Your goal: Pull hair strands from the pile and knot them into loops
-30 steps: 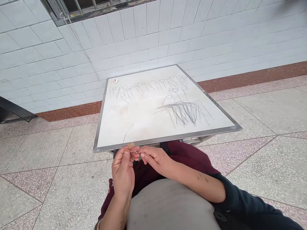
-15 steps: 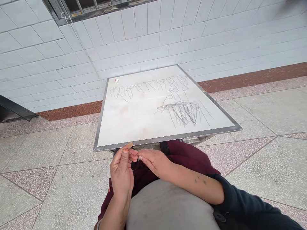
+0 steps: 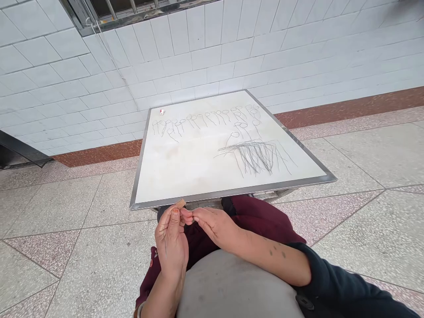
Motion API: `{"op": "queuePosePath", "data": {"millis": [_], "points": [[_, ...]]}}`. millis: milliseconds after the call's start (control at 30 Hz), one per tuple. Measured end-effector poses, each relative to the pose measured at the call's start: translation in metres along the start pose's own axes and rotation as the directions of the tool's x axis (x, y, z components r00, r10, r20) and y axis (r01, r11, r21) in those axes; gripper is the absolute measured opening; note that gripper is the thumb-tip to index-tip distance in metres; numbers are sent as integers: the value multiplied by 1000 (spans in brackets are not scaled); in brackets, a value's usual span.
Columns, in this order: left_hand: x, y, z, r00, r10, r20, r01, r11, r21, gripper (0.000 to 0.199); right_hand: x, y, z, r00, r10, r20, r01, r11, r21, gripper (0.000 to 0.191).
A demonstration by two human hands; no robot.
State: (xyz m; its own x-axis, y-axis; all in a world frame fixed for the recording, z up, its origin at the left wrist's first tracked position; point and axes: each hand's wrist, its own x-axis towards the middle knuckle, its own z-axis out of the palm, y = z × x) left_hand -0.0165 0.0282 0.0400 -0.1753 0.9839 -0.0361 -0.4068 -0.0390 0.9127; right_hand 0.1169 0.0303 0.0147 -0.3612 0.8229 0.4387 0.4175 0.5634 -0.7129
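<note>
Just in front of the table's near edge, my left hand point(image 3: 172, 236) is closed, with a small tan piece point(image 3: 180, 203) between thumb and forefinger. A thin dark wire hangs down over its palm. My right hand point(image 3: 215, 224) pinches at the left fingertips; what it holds there is too small to make out. On the white table point(image 3: 172, 172) lie a row of several looped wires point(image 3: 212, 117) and, at the right, a heap of straight dark wires point(image 3: 256, 157). A small red and white object point(image 3: 162, 112) sits at the far left corner.
The table has a grey metal rim point(image 3: 232, 193) and stands near a white tiled wall point(image 3: 205, 57). A barred window point(image 3: 132, 9) is at the top, with a cord hanging from it. Speckled floor tiles point(image 3: 102, 265) surround the table.
My left hand has shifted slightly right, and a thin wire now shows across its palm. The fingertips of both hands still meet.
</note>
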Motion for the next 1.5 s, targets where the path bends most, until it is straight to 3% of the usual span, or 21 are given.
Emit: {"op": "queuePosePath", "data": {"millis": [333, 567, 833, 1033, 1167, 1267, 1367, 1500], "points": [[2, -2, 2, 998, 44, -33, -45, 999, -22, 21, -3, 1, 1, 996, 89, -3, -89, 996, 18, 25], [4, 4, -2, 994, 87, -69, -87, 996, 13, 22, -5, -3, -2, 992, 124, 7, -124, 984, 124, 25], [12, 21, -13, 981, 133, -141, -135, 991, -6, 25, -14, 1, 0, 988, 132, 82, -145, 973, 181, 23], [21, 32, -24, 971, 146, -187, -148, 989, 4, 25, -19, 12, -6, 967, 221, 127, -247, 936, 250, 28], [28, 43, -38, 928, 261, -264, -270, 963, 3, 21, -22, 24, -14, 945, 318, 78, -327, 916, 232, 30], [30, 51, -46, 907, 309, -286, -308, 950, 50, 19, -20, 26, -23, 916, 394, -74, -365, 897, 249, 30], [26, 50, -43, 926, 284, -249, -281, 959, 47, 20, -9, 12, -31, 930, 313, -192, -283, 944, 169, 29], [20, 42, -33, 953, 238, -188, -238, 971, 22, 20, 11, -10, -25, 996, 79, -49, -76, 996, 54, 22]]}}
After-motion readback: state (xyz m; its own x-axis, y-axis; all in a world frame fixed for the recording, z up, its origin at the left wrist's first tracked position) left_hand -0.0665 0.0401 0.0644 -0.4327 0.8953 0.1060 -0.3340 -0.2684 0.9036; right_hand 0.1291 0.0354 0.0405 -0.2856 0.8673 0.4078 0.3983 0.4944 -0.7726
